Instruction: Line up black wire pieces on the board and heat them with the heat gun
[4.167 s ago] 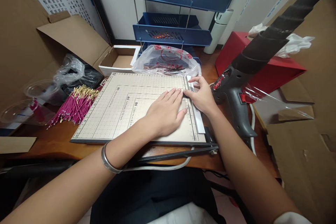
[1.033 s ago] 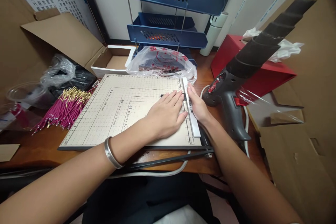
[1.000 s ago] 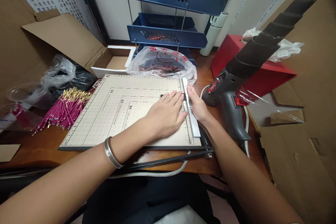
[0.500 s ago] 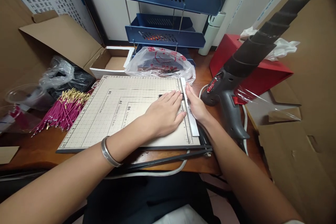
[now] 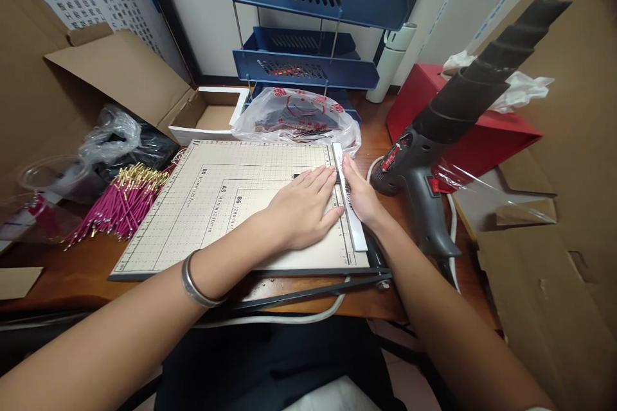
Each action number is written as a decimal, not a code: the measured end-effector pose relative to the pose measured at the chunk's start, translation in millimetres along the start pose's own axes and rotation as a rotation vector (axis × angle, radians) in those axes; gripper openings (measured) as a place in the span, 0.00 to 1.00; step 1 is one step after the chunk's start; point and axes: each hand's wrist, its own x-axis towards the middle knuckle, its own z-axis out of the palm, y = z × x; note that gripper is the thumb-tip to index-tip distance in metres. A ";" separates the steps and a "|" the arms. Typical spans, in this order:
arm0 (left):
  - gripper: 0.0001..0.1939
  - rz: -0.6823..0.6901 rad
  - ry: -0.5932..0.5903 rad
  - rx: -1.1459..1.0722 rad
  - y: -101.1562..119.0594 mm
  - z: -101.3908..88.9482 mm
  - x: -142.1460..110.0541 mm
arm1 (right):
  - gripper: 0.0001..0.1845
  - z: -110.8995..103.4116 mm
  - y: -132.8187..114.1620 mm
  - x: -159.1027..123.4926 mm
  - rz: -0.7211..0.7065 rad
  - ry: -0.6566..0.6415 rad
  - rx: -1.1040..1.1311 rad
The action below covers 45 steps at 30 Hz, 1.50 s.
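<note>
A beige paper cutter board [image 5: 212, 205] with a printed grid lies on the wooden desk. My left hand [image 5: 303, 209] rests flat on its right part, fingers stretched out, fingertips on a thin black strip [image 5: 299, 176] that lies against the white guide rail [image 5: 349, 205]. Beside the rail's outer edge my right hand [image 5: 361, 196] stands on its side with straight fingers pressed against the rail. The cutter's black lever arm [image 5: 318, 289] lies lowered along the front edge.
A grey heat gun [image 5: 429, 173] with a black nozzle stands at the right before a red box [image 5: 463, 135]. Magenta wires with gold tips [image 5: 120, 202] lie left. A plastic bag [image 5: 299, 115], blue trays [image 5: 308, 64] and cardboard boxes [image 5: 120, 70] surround the board.
Four seconds ago my right hand pinched at the top of the rail; it now lies straight along the rail's side. In the last second both hands stay nearly still.
</note>
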 end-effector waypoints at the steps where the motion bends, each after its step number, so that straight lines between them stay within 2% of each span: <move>1: 0.42 0.005 0.001 0.001 -0.6 0.0 0.3 | 0.56 0.2 0.0 -0.1 -0.001 0.000 0.001; 8: 0.43 0.023 -0.015 0.014 -3.0 -2.7 2.8 | 0.54 1.5 -0.6 -1.1 0.006 0.006 0.021; 21: 0.43 0.039 -0.015 0.034 -3.6 0.6 3.0 | 0.59 1.7 -0.5 -1.1 -0.010 0.003 0.016; 29: 0.43 0.013 0.041 0.007 0.2 -4.7 -2.5 | 0.52 -4.4 -0.2 0.2 -0.058 -0.014 -0.025; 32: 0.43 -0.024 0.075 -0.004 7.1 -12.4 -28.8 | 0.52 -5.8 0.9 0.8 -0.039 0.003 -0.032; 36: 0.42 -0.061 0.209 -0.005 15.4 -8.2 -93.6 | 0.44 -5.2 3.3 0.8 -0.115 -0.021 -0.021; 39: 0.44 -0.196 0.397 -0.004 15.3 11.8 -146.7 | 0.32 -6.3 1.9 -1.1 -0.174 -0.035 -0.096; 43: 0.43 -0.557 0.628 -0.004 3.3 49.8 -205.6 | 0.21 -9.1 -1.1 -3.8 -0.179 -0.048 -0.190; 45: 0.43 -0.690 0.685 0.031 -6.8 68.8 -229.8 | 0.19 -9.9 -1.0 -3.9 -0.175 -0.048 -0.204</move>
